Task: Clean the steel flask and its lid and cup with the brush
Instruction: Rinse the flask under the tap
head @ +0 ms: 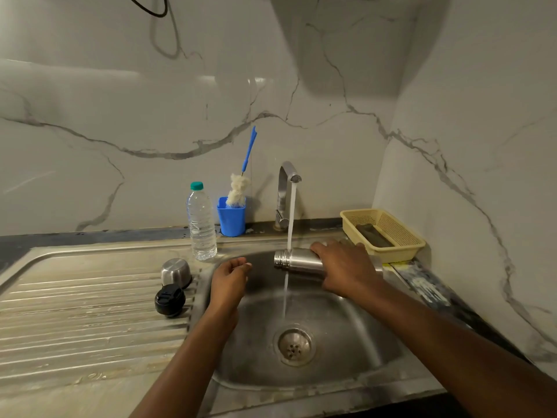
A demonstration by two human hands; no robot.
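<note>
My right hand (346,267) grips the steel flask (297,259), which lies on its side over the sink basin (346,333) with its open neck pointing left under the running tap (287,188). Water falls across the neck and down to the drain. My left hand (230,276) hovers left of the flask with loosely curled fingers and holds nothing. The steel cup (175,271) stands upside down on the drainboard (75,312), and the black lid (169,300) sits just in front of it. The brush (241,182), white-bristled with a blue handle, stands in a blue holder (231,218) behind the sink.
A clear plastic water bottle (201,221) with a green cap stands at the sink's back edge, left of the blue holder. A yellow plastic basket (382,233) with a dark item inside sits at the back right corner. Marble walls close in behind and to the right.
</note>
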